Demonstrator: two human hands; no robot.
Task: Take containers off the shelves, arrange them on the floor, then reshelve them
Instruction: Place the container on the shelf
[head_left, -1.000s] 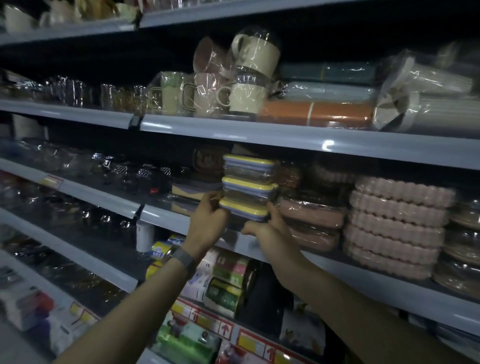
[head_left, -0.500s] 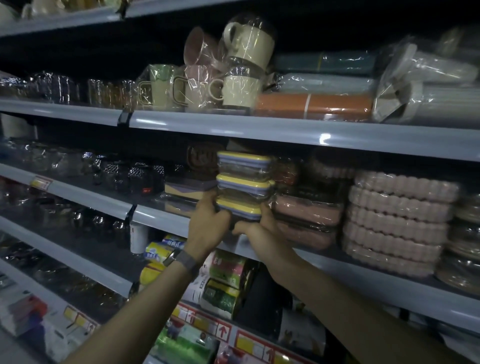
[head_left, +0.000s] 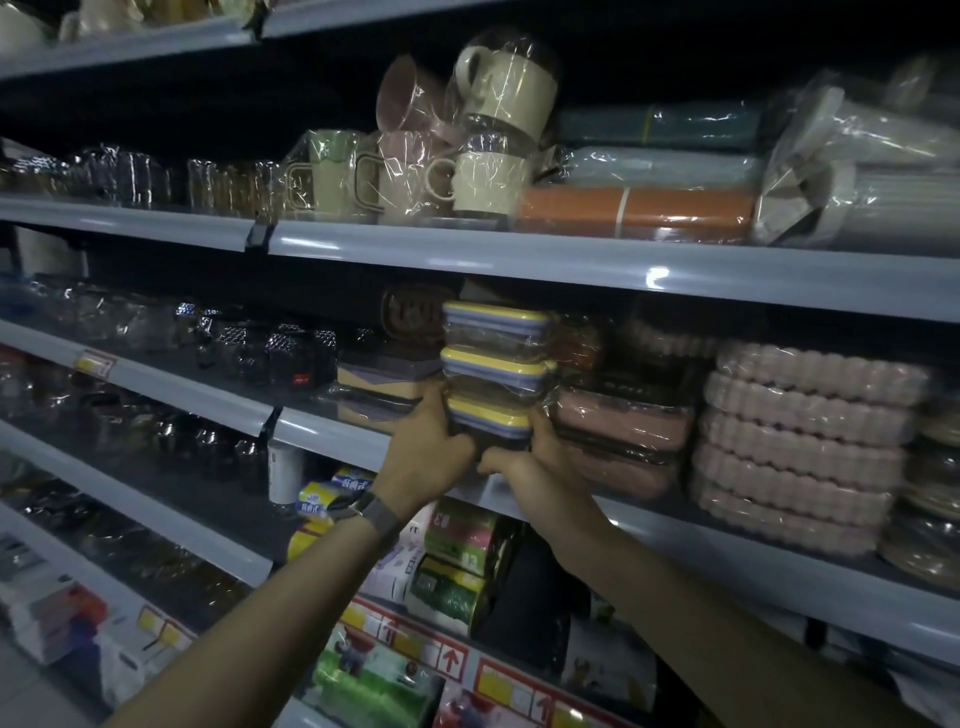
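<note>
Holding the stack of three yellow-lidded containers from both sides, you have it at the front edge of the middle shelf. It is upright, lids level, wrapped in clear film.

Left grip: back of the hand toward the camera, fingers curled round the left side of the bottom container.

Right grip: thumb along that container's lower front edge, fingers wrapped behind its right side.

Both grips are clamped on the bottom container; the two upper ones ride on top. Your hands cover the underside, so I can't tell whether the stack sits on the middle shelf or is just clear of it.

Also on the middle shelf:
- next along to the right, just beside the stack: pink lidded boxes, two high, film-wrapped
- further right: a pile of pink scalloped trays
- next along to the left: flat boxes, low pile
- further left: dark glassware, detail too dim to read

One level above the middle shelf: film-wrapped mugs, some stacked, and an orange roll lying flat.

Under the middle shelf: colourful packs.

Grey watch band on your left wrist, seen just below the middle shelf's front edge.
</note>
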